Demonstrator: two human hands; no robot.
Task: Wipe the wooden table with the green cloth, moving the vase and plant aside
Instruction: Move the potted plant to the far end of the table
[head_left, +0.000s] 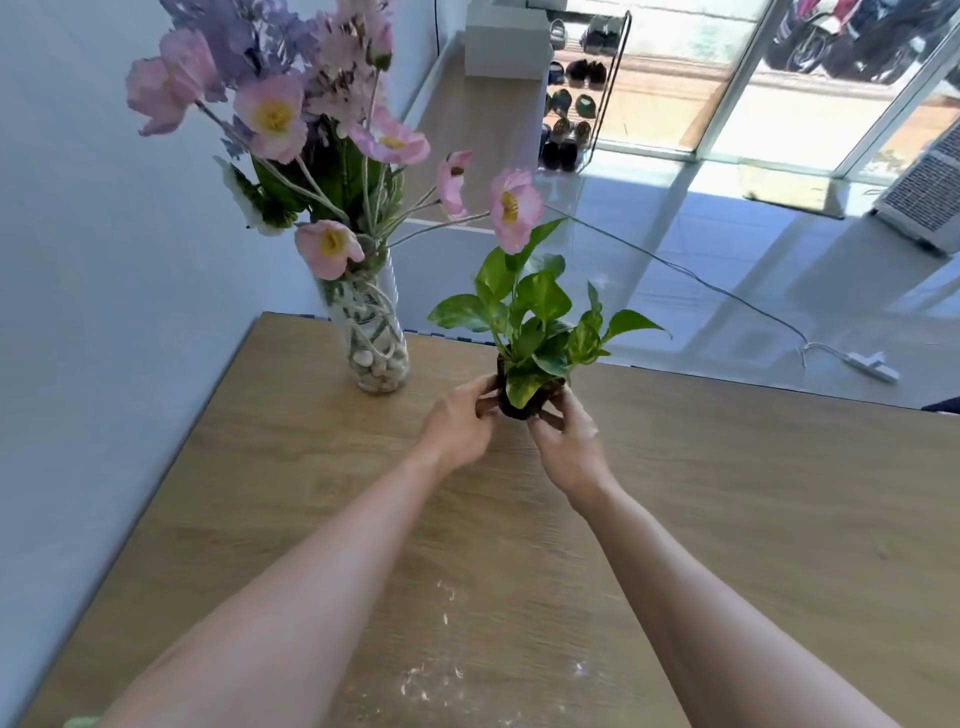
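A small green plant (540, 322) in a dark pot stands near the far edge of the wooden table (753, 493). My left hand (460, 423) grips the pot from the left and my right hand (569, 434) grips it from the right. Left of it, a clear glass vase (376, 338) with pebbles and pink and purple flowers stands at the table's far left corner. A sliver of the green cloth (80, 721) shows at the bottom left edge. White crumbs (431, 680) lie on the near part of the table.
A white wall runs along the table's left side. Beyond the far edge lie a tiled floor, a power cable with a socket strip (872, 364), a shoe rack (576, 93) and glass doors.
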